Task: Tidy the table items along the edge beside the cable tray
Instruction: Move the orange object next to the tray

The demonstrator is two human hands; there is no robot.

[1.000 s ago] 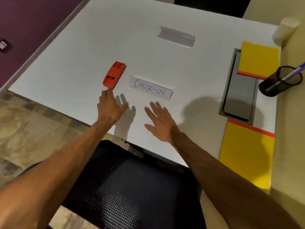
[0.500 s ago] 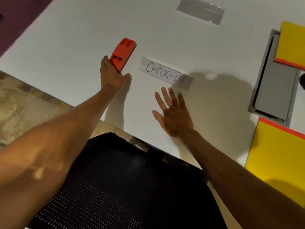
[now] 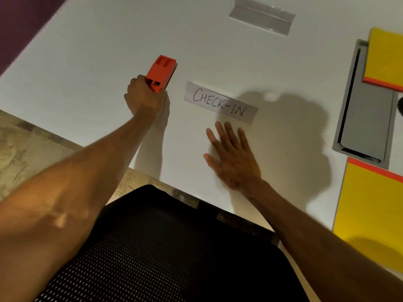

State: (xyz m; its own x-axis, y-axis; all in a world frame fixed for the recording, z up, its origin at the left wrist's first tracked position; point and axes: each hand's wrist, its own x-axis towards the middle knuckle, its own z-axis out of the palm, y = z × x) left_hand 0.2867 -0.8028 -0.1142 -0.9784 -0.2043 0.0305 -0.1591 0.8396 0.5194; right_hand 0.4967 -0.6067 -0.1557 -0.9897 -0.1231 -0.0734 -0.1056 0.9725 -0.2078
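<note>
An orange plastic block [image 3: 161, 73] sits on the white table [image 3: 109, 51], and my left hand [image 3: 146, 99] is closed around its near end. A white paper strip reading "CHECK-IN" [image 3: 220, 102] lies flat to the right of the block. My right hand [image 3: 233, 158] rests palm down with fingers spread just below the strip, fingertips close to its near edge. The grey cable tray [image 3: 366, 118] is recessed in the table at the right. A clear acrylic sign holder [image 3: 262, 16] lies at the far side.
A yellow pad with an orange edge [image 3: 386, 59] overlaps the tray's far end, and a larger yellow pad [image 3: 370, 214] lies below the tray. A black mesh chair [image 3: 174, 247] is under my arms. Part of a dark pen cup [image 3: 400, 105] shows at the right edge.
My left hand reached forward and closed on the orange block's near end. My right hand moved up close to the CHECK-IN strip. The view shifted nearer to the table.
</note>
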